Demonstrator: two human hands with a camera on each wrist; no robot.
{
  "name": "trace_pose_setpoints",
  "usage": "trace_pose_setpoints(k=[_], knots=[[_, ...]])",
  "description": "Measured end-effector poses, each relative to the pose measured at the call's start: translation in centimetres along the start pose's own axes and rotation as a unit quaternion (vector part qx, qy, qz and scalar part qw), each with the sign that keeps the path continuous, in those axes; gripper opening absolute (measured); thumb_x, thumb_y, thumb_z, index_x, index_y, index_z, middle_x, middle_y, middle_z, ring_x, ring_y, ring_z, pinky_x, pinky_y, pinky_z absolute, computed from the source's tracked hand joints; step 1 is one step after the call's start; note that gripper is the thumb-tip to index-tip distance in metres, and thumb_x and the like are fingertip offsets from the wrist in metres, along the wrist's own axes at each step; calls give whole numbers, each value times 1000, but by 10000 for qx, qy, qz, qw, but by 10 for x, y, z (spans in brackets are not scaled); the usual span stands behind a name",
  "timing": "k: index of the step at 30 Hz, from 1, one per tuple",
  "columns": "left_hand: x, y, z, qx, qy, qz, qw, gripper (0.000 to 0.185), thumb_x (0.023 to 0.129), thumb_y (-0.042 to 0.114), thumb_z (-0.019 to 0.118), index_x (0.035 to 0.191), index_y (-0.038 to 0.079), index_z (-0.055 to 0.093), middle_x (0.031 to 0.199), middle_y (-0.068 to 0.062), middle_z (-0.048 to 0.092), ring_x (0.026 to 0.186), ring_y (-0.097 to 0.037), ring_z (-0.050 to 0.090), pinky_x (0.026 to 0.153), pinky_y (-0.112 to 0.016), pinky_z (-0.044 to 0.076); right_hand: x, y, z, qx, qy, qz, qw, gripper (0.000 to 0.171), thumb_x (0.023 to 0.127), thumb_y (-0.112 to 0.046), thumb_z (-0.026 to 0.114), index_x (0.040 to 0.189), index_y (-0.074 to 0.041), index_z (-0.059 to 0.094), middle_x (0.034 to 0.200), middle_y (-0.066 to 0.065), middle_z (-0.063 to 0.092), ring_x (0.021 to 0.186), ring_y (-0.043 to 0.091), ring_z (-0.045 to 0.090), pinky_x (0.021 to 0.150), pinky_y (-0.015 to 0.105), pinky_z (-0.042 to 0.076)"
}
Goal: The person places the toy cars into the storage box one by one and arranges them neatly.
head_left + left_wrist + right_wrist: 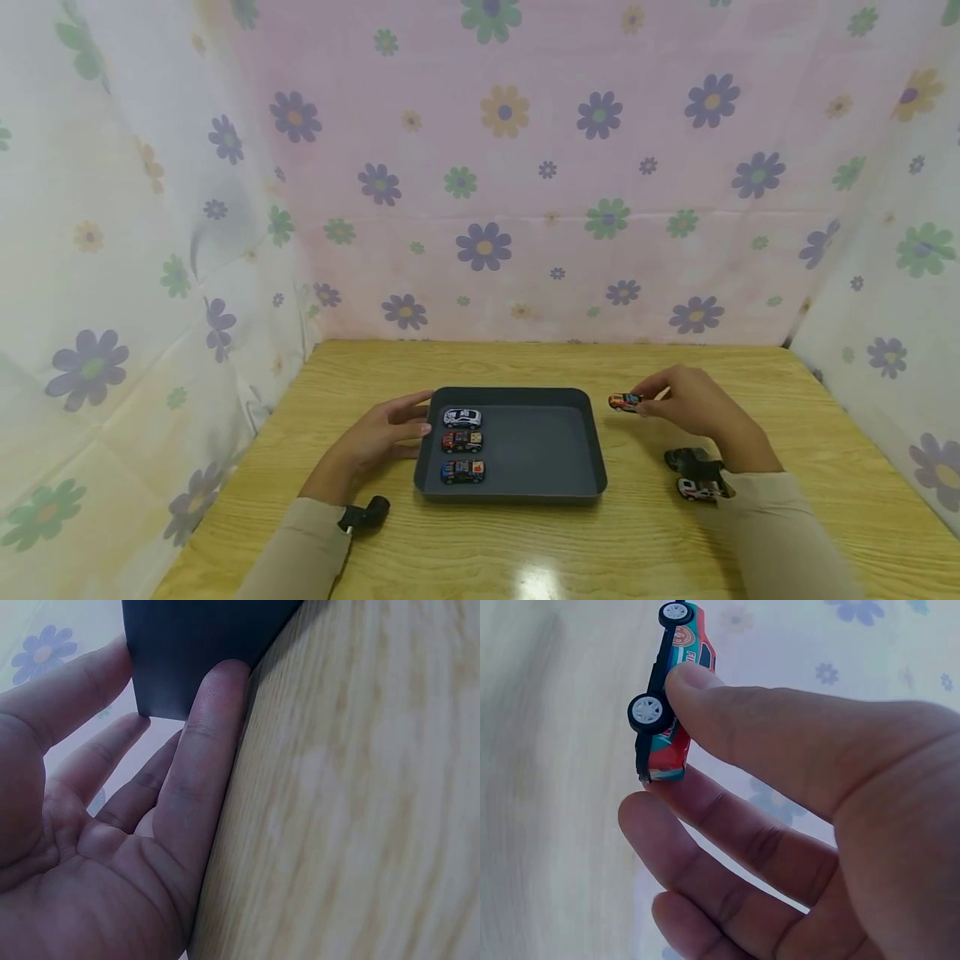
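Observation:
A dark grey tray sits mid-table with three toy cars lined up along its left side: a white one, a red-black one and a blue one. My left hand rests open against the tray's left wall, straight fingers touching it. My right hand is just right of the tray and pinches a small red-orange toy car between thumb and fingers; the car is lifted off the table, wheels showing.
The wooden table is walled on three sides by flowered cloth. Two more toy cars lie by my right wrist, a black one and a white one. The tray's right half is bare.

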State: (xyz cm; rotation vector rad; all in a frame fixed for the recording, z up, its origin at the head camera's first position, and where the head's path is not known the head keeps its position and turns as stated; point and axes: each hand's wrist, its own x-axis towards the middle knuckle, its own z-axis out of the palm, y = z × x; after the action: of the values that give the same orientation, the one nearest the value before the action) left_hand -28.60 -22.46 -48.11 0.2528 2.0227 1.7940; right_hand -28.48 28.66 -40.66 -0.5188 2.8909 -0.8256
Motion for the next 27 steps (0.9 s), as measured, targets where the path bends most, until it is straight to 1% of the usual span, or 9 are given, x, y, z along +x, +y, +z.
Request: trace_pose_setpoints(k=[6, 9, 18, 27], knots=[[1, 0, 0, 8, 27, -8, 10000, 74, 97, 19, 75, 161, 22, 39, 163, -23, 38, 140, -38, 52, 95, -49, 60, 6, -11, 0, 156, 31, -3, 9999, 25, 96, -23, 75, 119, -12, 78, 110, 7, 75, 85, 15, 70, 68, 34, 58], [1, 0, 0, 19, 53, -33, 10000, 74, 96, 20, 76, 161, 22, 39, 162, -23, 38, 140, -38, 52, 95, -49, 60, 10, -17, 1, 172, 70, -58, 9998, 25, 97, -23, 75, 119, -12, 78, 110, 8, 75, 85, 15, 70, 67, 33, 57], [0, 0, 0, 43, 38, -3, 10000, 74, 97, 20, 75, 161, 22, 39, 163, -23, 38, 142, -40, 49, 95, -49, 61, 22, -37, 7, 363, 91, -260, 9990, 25, 97, -22, 75, 119, -12, 78, 108, 6, 75, 85, 14, 70, 70, 35, 58], [-1, 2, 1, 45, 5, 9, 10000, 74, 97, 20, 75, 161, 22, 39, 163, -22, 38, 141, -39, 50, 95, -49, 61, 35, -56, 17, 571, 77, -455, 9973, 22, 96, -20, 76, 117, -16, 79, 108, 3, 76, 86, 16, 71, 73, 37, 60]])
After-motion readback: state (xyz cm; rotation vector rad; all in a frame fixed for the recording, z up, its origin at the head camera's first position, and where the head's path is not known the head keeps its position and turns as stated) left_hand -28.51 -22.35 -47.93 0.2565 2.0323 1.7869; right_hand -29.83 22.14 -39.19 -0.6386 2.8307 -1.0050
